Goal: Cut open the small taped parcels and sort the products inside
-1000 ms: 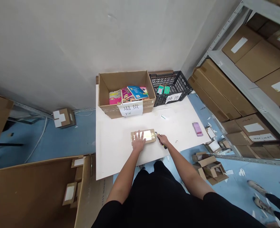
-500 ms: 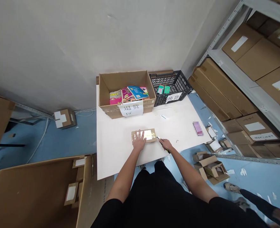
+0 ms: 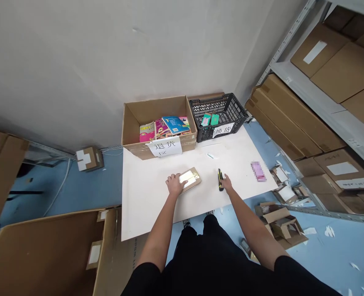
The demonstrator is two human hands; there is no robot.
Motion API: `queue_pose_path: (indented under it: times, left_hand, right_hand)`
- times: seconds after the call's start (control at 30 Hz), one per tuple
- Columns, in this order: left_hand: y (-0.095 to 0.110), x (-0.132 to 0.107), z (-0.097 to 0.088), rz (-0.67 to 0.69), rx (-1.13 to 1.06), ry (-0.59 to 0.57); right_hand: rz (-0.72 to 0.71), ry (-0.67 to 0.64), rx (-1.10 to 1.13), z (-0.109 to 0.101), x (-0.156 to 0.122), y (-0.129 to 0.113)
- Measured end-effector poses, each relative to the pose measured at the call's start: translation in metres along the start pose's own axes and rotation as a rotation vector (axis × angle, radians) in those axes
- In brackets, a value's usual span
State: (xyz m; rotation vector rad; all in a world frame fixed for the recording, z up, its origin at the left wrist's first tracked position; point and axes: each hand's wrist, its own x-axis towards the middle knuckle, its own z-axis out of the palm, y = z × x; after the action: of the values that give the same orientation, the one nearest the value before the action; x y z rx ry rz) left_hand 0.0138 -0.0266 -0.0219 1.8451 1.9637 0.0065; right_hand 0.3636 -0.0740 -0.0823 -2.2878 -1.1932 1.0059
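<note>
My left hand point(image 3: 175, 184) grips the left end of a small cardboard box point(image 3: 195, 176), its thumb across the top. The box has a white label and shiny tape, and it sits at a slant on the white table point(image 3: 147, 197). To the right, my right hand point(image 3: 227, 183) has its fingers closed at the side of a black and yellow utility knife point(image 3: 220, 179). This knife is upright in the view, at the tabletop, apart from the box. Whether its blade is out I cannot tell.
At the table's back stand a large carton point(image 3: 135, 150) of books and a black plastic crate point(image 3: 205, 132), both with paper signs. A pixelated pink item point(image 3: 258, 171) lies at right. Shelving with cartons point(image 3: 330, 70) rises beyond; opened boxes point(image 3: 282, 226) litter the floor.
My right hand has moved the utility knife away from the box's end, to the right. The box is turned aslant, and my left hand has shifted from its top to its left end.
</note>
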Motion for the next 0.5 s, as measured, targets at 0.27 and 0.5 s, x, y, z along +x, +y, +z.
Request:
queue_pose_path:
  times: [0.27, 0.5]
  left_hand:
    - [0.062, -0.028, 0.029, -0.094, 0.206, 0.060]
    - [0.103, -0.038, 0.029, -0.064, 0.230, -0.108]
  right_hand:
    - [-0.381, -0.036, 0.058, 0.035, -0.030, -0.056]
    - [-0.474, -0.280, -0.368, 0.038, -0.064, -0.078]
